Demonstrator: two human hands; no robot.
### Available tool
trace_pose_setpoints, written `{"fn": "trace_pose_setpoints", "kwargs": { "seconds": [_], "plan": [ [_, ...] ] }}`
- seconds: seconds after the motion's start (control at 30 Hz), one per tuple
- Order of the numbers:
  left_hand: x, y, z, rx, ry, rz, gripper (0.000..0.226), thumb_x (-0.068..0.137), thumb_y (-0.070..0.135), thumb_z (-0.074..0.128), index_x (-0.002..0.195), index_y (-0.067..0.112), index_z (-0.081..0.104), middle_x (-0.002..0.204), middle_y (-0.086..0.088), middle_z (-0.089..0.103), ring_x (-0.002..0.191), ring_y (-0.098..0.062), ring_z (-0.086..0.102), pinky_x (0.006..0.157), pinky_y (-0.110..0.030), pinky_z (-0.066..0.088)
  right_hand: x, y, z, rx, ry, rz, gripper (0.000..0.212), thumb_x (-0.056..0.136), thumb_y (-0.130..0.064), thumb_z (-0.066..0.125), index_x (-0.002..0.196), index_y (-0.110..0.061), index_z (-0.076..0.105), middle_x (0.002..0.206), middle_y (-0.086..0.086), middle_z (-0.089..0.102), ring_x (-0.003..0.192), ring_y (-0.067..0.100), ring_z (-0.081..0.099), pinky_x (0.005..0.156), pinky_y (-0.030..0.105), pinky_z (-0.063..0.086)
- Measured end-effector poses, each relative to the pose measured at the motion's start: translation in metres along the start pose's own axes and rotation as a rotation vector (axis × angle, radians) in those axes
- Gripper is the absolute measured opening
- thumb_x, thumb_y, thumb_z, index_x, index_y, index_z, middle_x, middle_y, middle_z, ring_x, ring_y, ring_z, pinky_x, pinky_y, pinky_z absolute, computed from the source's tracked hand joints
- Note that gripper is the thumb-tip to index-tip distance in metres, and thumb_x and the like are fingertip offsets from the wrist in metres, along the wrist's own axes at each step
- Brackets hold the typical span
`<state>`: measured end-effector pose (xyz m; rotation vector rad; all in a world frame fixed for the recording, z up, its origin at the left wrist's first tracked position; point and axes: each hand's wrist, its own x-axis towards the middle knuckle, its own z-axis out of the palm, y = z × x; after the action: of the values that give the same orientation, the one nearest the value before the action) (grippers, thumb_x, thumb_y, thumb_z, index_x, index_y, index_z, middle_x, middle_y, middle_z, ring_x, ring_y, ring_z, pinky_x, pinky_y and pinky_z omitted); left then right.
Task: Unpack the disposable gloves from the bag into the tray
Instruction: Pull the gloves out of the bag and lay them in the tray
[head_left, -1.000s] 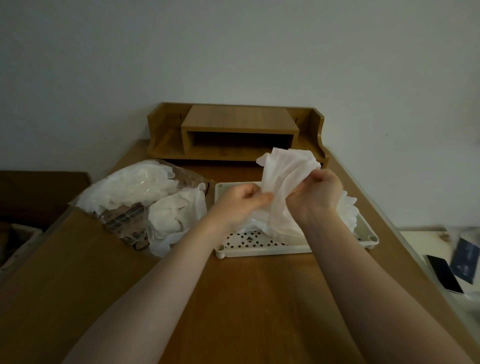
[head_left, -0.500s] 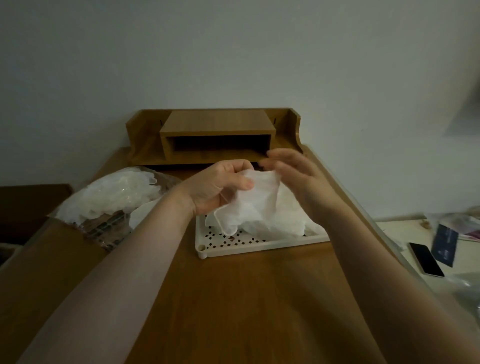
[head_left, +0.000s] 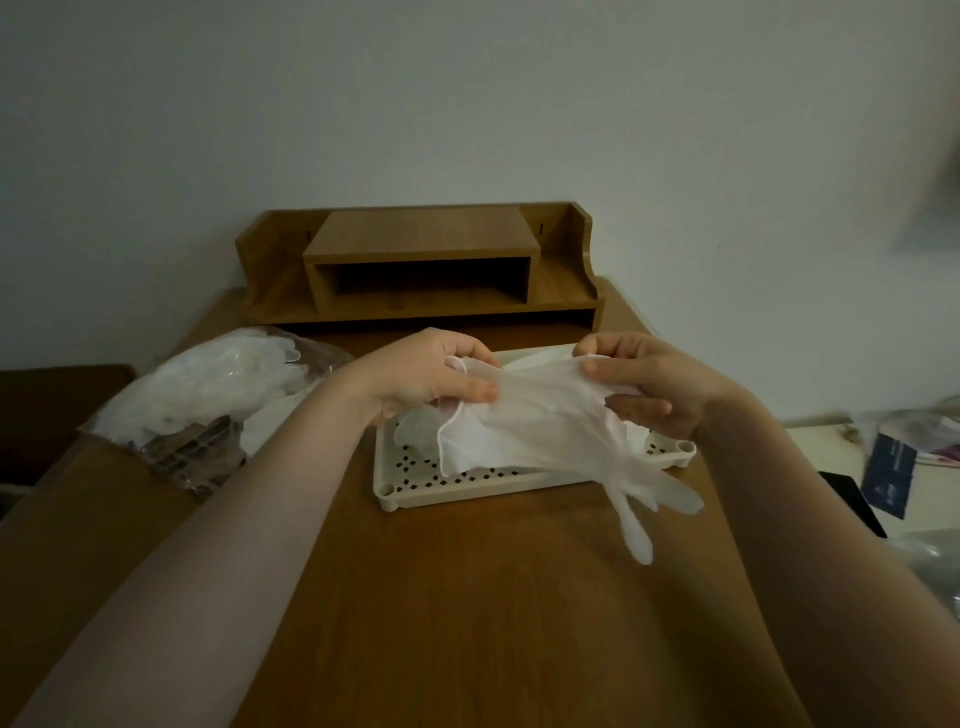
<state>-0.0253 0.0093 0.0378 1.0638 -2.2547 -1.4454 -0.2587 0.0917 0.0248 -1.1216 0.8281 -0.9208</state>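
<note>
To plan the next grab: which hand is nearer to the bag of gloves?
Left. The left hand is just right of the bag; the right hand is farther right, over the tray.

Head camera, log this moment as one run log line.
left hand pinches glove | right hand pinches glove | glove above tray | bag left of tray

The room is dim and evenly lit, with no glare and only soft shadows. Wide-angle bending and smeared blur mark the right edge.

One head-worn view looks forward and down, close over the table (head_left: 467, 597), toward the wall (head_left: 467, 104).
</note>
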Motion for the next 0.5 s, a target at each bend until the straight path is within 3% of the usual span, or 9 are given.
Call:
{"fn": "trace_pose_setpoints", "kwargs": {
  "seconds": [0.07, 0.13, 0.2, 0.27, 0.37, 0.5],
  "plan": [
    [0.009, 0.001, 0.006, 0.129, 0.082, 0.003, 0.012, 0.082, 0.018, 0.071, 0.091, 0.023, 0.067, 0.091, 0.000, 0.068, 0.078, -0.014, 0.060, 0.069, -0.026, 0.050, -0.001, 0.002, -0.008, -0.177, 0.193, 0.043, 0.020, 0.088, -0.015, 0.056, 0.073, -0.009, 0.068, 0.056, 0.001, 0.052, 0.034, 0.005, 0.037, 0.037, 0.012, 0.038],
    [0.019, 0.003, 0.010, 0.179, 0.145, 0.023, 0.011, 0.083, 0.019, 0.070, 0.091, 0.025, 0.066, 0.089, 0.004, 0.066, 0.076, -0.009, 0.059, 0.066, -0.021, 0.048, 0.000, 0.002, -0.015, -0.387, 0.423, 0.086, 0.019, 0.091, -0.017, 0.058, 0.077, -0.009, 0.066, 0.066, 0.004, 0.058, 0.050, 0.011, 0.050, 0.049, 0.017, 0.047],
    [0.029, 0.007, 0.010, 0.152, 0.191, 0.056, 0.012, 0.083, 0.019, 0.070, 0.094, 0.024, 0.067, 0.092, 0.005, 0.068, 0.085, -0.010, 0.064, 0.075, -0.025, 0.052, 0.003, 0.002, -0.025, -0.498, 0.641, 0.058, 0.019, 0.092, -0.023, 0.060, 0.087, -0.006, 0.066, 0.085, 0.008, 0.064, 0.075, 0.018, 0.061, 0.068, 0.026, 0.054],
    [0.041, 0.014, 0.008, 0.108, 0.257, 0.107, 0.016, 0.082, 0.019, 0.071, 0.097, 0.020, 0.067, 0.095, 0.003, 0.069, 0.090, -0.012, 0.065, 0.085, -0.033, 0.053, 0.007, -0.003, -0.033, -0.585, 0.764, -0.043, 0.030, 0.093, -0.029, 0.056, 0.096, 0.001, 0.063, 0.092, 0.012, 0.064, 0.085, 0.022, 0.060, 0.081, 0.036, 0.052],
    [0.061, 0.028, 0.007, 0.049, 0.353, 0.202, 0.014, 0.083, 0.020, 0.071, 0.095, 0.016, 0.067, 0.095, 0.002, 0.071, 0.092, -0.012, 0.066, 0.089, -0.034, 0.052, 0.013, -0.018, -0.037, -0.607, 0.891, -0.243, 0.024, 0.098, -0.028, 0.048, 0.089, -0.009, 0.058, 0.084, 0.003, 0.057, 0.079, 0.016, 0.054, 0.079, 0.035, 0.049],
    [0.085, 0.039, 0.005, 0.061, 0.482, 0.301, 0.007, 0.088, 0.018, 0.065, 0.096, 0.018, 0.065, 0.097, 0.004, 0.067, 0.092, -0.011, 0.061, 0.072, -0.021, 0.049, 0.025, -0.037, -0.039, -0.837, 1.067, -0.500, 0.014, 0.100, -0.024, 0.042, 0.091, -0.015, 0.047, 0.081, -0.009, 0.049, 0.073, 0.006, 0.047, 0.069, 0.021, 0.042]
  ]
}}
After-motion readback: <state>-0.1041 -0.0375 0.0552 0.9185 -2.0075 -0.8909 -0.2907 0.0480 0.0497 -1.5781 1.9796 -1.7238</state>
